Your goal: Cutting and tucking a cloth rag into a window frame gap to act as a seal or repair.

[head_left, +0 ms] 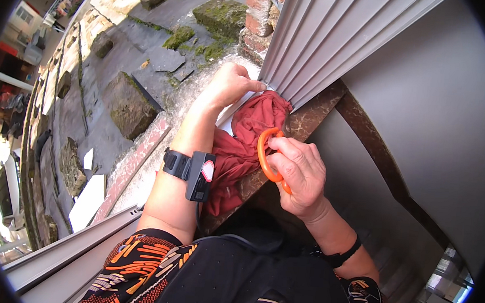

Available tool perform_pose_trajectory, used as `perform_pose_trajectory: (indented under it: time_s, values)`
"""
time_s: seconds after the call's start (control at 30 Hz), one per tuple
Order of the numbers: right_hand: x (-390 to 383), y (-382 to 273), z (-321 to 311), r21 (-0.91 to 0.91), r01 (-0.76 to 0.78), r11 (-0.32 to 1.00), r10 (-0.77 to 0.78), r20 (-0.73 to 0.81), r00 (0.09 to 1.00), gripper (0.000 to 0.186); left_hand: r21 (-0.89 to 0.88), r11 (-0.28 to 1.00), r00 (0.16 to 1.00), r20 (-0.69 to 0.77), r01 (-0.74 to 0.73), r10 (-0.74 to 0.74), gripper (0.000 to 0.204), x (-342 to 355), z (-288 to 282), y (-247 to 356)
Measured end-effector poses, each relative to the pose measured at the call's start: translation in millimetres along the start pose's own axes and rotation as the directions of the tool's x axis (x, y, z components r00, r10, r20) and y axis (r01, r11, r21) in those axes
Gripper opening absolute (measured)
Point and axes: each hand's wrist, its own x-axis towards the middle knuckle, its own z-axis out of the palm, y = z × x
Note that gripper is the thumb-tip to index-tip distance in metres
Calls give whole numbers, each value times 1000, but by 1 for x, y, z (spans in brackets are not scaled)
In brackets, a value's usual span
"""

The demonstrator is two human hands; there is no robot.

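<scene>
My left hand (230,85) is at the foot of the grey window frame (332,27), its fingers bent and its thumb toward the track corner; what it grips is unclear. A black device (199,185) is strapped to that forearm. My right hand (300,176) grips an orange loop handle (262,156) over a bunched dark-red cloth (235,168); the tool's other end is hidden. The cloth lies along a brown marbled stone sill (305,116), beside the white track under my left wrist.
Left, outside, are grey slabs with mossy stones (129,105), white pieces (87,202) and buildings at the far edge. A red brick edge (260,16) adjoins the frame. A metal rail (63,251) runs at lower left, a grey wall (428,109) at right.
</scene>
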Motion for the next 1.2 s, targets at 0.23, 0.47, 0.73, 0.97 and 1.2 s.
perform_pose_trajectory:
  time_s: [0.23, 0.47, 0.73, 0.97, 1.2]
  values:
    - [4, 2, 18, 41, -2, 999, -1, 61, 998, 28, 11, 1000, 1000, -4, -12, 12, 44, 5, 4, -1]
    - [16, -17, 6, 50, -47, 998, 43, 72, 996, 31, 33, 999, 999, 8, -38, 38, 47, 5, 1, -8]
    - [21, 4, 11, 10, 42, 999, -42, 12, 999, 26, 47, 999, 1000, 0, -9, 9, 47, 7, 2, -4]
    - [27, -6, 20, 95, -44, 995, 38, 66, 997, 32, 43, 999, 1000, -10, -24, 24, 47, 3, 2, -3]
    - [20, -20, 5, 52, 14, 999, -18, 92, 996, 27, 22, 1000, 1000, -11, -2, 2, 46, 3, 0, -6]
